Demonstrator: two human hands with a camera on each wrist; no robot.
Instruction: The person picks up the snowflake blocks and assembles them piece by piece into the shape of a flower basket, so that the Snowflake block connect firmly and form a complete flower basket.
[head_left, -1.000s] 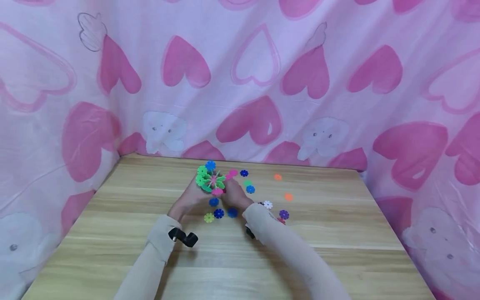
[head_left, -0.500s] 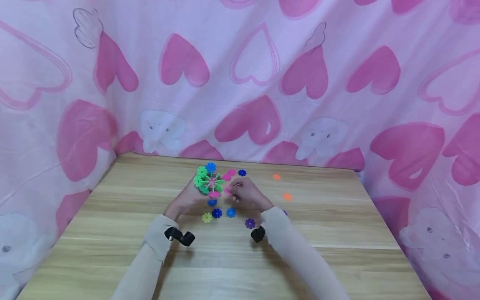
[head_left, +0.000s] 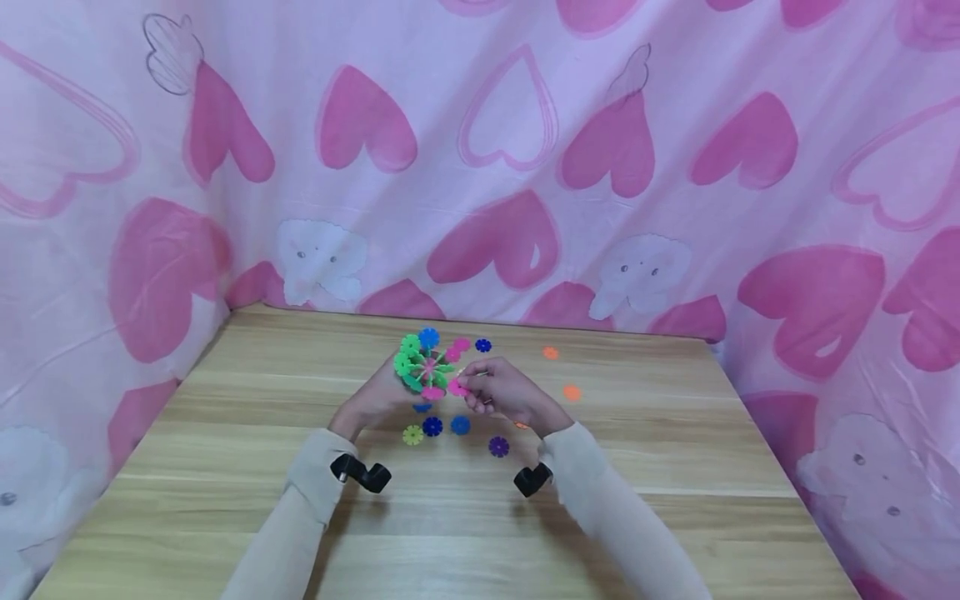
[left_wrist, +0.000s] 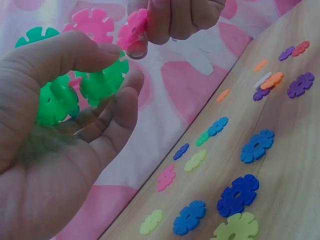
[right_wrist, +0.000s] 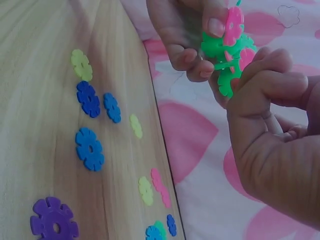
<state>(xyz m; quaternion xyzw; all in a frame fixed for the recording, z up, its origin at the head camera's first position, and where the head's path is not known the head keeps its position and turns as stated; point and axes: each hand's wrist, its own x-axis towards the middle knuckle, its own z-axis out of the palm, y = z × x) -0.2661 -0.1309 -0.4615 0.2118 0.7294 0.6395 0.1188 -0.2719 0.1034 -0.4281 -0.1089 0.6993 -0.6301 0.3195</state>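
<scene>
My left hand (head_left: 377,390) holds a cluster of interlocked snowflake discs (head_left: 426,367), mostly green with pink ones and a blue one on top. In the left wrist view, its thumb and fingers wrap the green discs (left_wrist: 60,100), and a pink disc (left_wrist: 90,26) stands up from them. My right hand (head_left: 506,393) pinches a single pink snowflake disc (left_wrist: 132,29) between thumb and fingers, close beside the cluster. The right wrist view shows that pink disc (right_wrist: 246,59) near the cluster's edge; the fingertips partly cover it, and contact with the cluster cannot be told.
Loose discs lie on the wooden table (head_left: 420,533): blue (head_left: 461,425), dark blue (head_left: 432,427), yellow-green (head_left: 412,435), purple (head_left: 498,447), orange (head_left: 572,392) and pink (head_left: 460,346) among them. A pink heart-patterned curtain (head_left: 495,108) stands behind the table and at its sides.
My right hand has come from behind the cluster's right side toward the right and nearer me, and a pink disc now shows in its fingers. The left hand stays almost in place with the cluster.
</scene>
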